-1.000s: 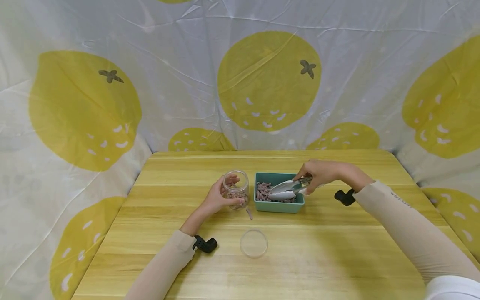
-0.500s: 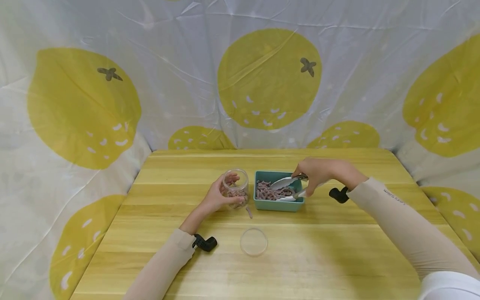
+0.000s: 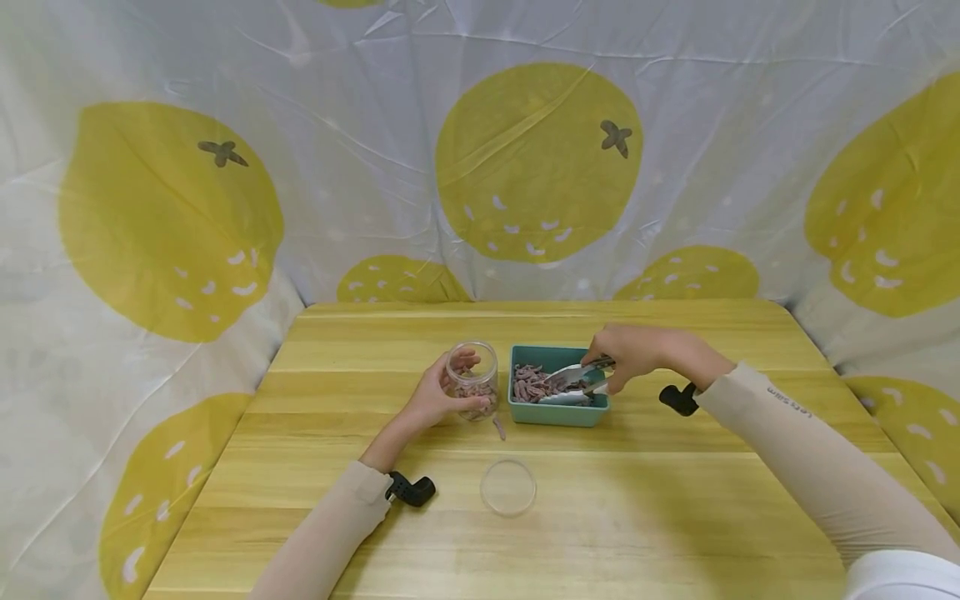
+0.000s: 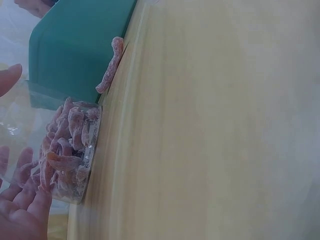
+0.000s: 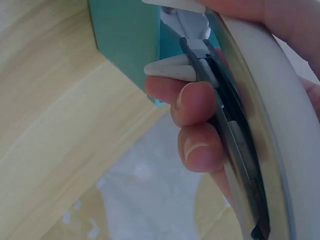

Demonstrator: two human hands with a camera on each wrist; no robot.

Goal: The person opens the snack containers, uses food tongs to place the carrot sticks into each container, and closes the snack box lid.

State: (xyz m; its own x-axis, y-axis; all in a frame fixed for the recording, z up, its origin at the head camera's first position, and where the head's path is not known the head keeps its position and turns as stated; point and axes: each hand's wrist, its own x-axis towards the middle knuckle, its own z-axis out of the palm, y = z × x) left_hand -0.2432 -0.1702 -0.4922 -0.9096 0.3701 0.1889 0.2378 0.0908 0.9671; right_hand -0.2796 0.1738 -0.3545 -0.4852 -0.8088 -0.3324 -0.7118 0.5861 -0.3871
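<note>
My left hand (image 3: 435,393) is wrapped around a clear jar (image 3: 472,357) that stands upright on the table without its lid. Pinkish, powdery dried strips (image 4: 62,160) fill the lower part of the jar. In the head view my right hand (image 3: 633,352) grips a pair of metal tongs (image 3: 568,377), their ends parted and down among more strips (image 3: 528,385) in a teal tub (image 3: 555,414). The right wrist view shows my fingers (image 5: 195,105) curled around the tongs' handle (image 5: 240,135); the tips are hidden there.
One loose strip (image 3: 498,428) lies on the wooden table (image 3: 375,525) between jar and tub. Nearer me is a round clear lid (image 3: 508,487), flat on the table. A lemon-print curtain (image 3: 360,167) hangs behind and at both sides.
The tongs' ends spread apart in the tub, then drew a little closer together. My right hand has shifted slightly left. My left hand and the jar stay in place.
</note>
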